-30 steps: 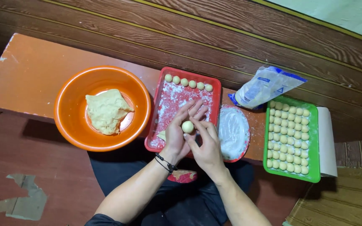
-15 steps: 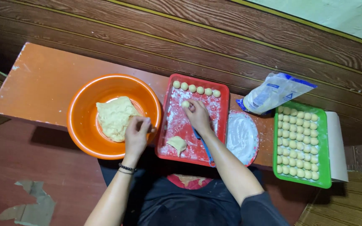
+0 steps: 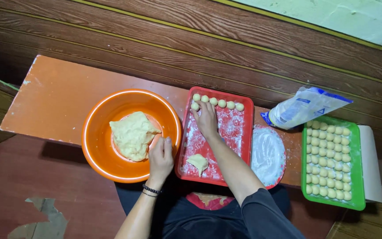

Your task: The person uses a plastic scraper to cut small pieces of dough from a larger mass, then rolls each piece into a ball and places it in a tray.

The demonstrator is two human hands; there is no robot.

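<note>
Down on the orange worktop [image 3: 63,102], an orange bowl [image 3: 107,159] sits at the left with a lump of yellow dough [image 3: 131,135] inside it. The left hand [image 3: 161,156] reaches over the bowl's near rim, fingers loosely curled and touching the right edge of the dough; whether it has pinched any off cannot be told. A dark band circles that wrist.

Just right of the bowl, touching or nearly touching its rim, lies a red tray [image 3: 244,132] dusted with white flour. Along its far edge runs a row of small dough balls [image 3: 222,103]. The right hand [image 3: 206,120] is stretched across the tray, palm down, fingertips at a ball [image 3: 195,106] set just below the left end of the row; the fingers are close together, and the ball seems to be under or at their tips rather than gripped. A small flat piece of dough [image 3: 198,162] lies near the tray's front edge, apart from both hands.

Beside the tray's right side is a round plate of flour [image 3: 267,155], partly hanging over the worktop's near edge. Behind it a white and blue bag [image 3: 306,106] lies tilted on its side. Further right, a green tray [image 3: 357,168] holds many dough balls in neat rows, filling it almost fully, and it rests on a white sheet [image 3: 372,163].
</note>
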